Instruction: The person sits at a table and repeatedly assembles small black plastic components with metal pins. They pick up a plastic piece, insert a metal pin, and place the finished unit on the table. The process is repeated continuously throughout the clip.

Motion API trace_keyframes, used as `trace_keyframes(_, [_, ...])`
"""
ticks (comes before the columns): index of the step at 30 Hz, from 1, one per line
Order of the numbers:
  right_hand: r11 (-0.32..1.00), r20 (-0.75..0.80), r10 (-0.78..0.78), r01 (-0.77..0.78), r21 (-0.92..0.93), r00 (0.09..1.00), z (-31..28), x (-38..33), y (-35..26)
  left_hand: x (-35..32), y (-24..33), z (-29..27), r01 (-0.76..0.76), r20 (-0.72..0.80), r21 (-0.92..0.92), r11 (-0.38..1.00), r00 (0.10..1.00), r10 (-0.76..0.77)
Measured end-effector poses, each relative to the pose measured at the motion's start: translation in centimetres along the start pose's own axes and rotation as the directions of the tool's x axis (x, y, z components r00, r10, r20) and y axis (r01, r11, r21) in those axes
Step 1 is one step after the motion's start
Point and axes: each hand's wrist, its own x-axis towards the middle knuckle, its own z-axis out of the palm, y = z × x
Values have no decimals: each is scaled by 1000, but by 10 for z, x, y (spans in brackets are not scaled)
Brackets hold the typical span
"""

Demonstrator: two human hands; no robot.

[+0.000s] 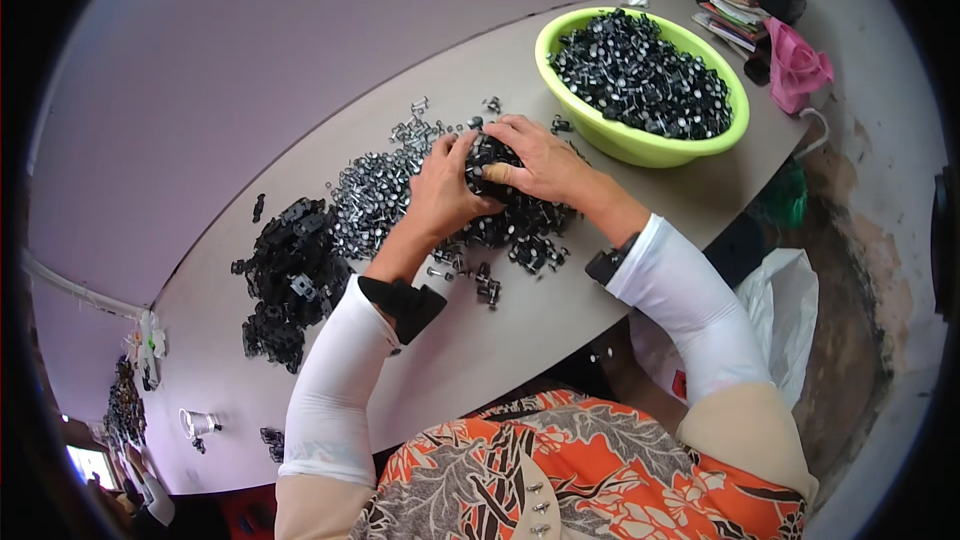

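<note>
Both grips, left hand (440,190) and right hand (552,162), clasped black parts (490,152). They looked light, hard, spill-prone; best cupped underneath.

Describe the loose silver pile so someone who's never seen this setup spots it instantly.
On the grey table, find the lime-green basin at far right. Look left, past the right hand and left hand, to a spread of small metal pieces. It's the all-silver pile, between a black heap and the mixed black-and-silver heap under the hands.
</note>
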Motion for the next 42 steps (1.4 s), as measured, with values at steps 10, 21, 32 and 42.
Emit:
trace_keyframes(10, [996,42,-85,86,-31,995,-69,-46,-18,-50,4,-44,-67,-1,108,992,998,68])
trace_keyframes(21, [864,-88,500,-490,115,862,-111,-225,19,-108,27,7,-151,326,-17,988,934,148])
trace_keyframes(32, [527,-184,842,-699,483,508,-20,-394,85,-122,83,47,-356,217,-113,928,902,373])
trace_keyframes(42, [-289,292,954,-491,821,-73,217,-556,137,-59,169,121,-651,315,3,759,721,617])
